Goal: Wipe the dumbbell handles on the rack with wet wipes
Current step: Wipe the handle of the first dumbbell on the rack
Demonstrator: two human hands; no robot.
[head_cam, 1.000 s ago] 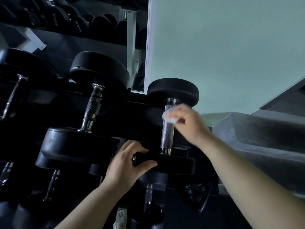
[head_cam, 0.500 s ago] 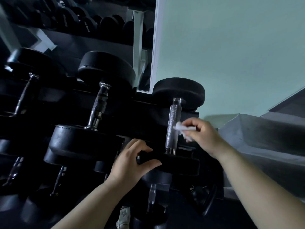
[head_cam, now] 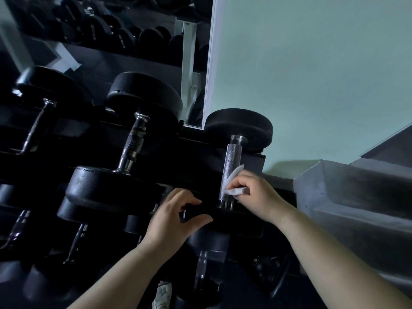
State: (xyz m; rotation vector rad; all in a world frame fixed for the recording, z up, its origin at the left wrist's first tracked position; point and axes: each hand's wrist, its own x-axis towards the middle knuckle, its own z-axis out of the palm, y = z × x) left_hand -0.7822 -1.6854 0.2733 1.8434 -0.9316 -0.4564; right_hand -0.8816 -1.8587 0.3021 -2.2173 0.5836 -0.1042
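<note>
Where the dark rack (head_cam: 254,162) crosses the view from nine o'clock to the centre, three dumbbells lie on its upper tier, handles pointing up between twelve and one o'clock. Far out at nine o'clock sits the leftmost dumbbell (head_cam: 36,128), dim and partly blurred. Above it, at eleven o'clock, a mirror (head_cam: 133,52) shows more black weights. At ten o'clock from the centre, the middle dumbbell (head_cam: 133,141) has a knurled steel grip between two big black heads. The left hand (head_cam: 171,219), at six o'clock just below centre, has fingers and thumb curled round the left edge of the near head (head_cam: 225,217) of the right dumbbell (head_cam: 238,128), gripping it. Lower-tier dumbbells (head_cam: 201,264) hang in shadow beneath, also at six o'clock. Rising from the near head toward twelve o'clock is the handle (head_cam: 230,166) being wiped, bright knurled metal. A white wet wipe (head_cam: 234,191) lies against its lower right side, near the bottom collar, one corner sticking up free. The right hand (head_cam: 260,195), at four o'clock of the handle, pinches the wipe between thumb and curled fingers and presses it to the metal. A pale green wall (head_cam: 323,74) fills one to two o'clock, and grey steps (head_cam: 356,197) sit at three o'clock.
</note>
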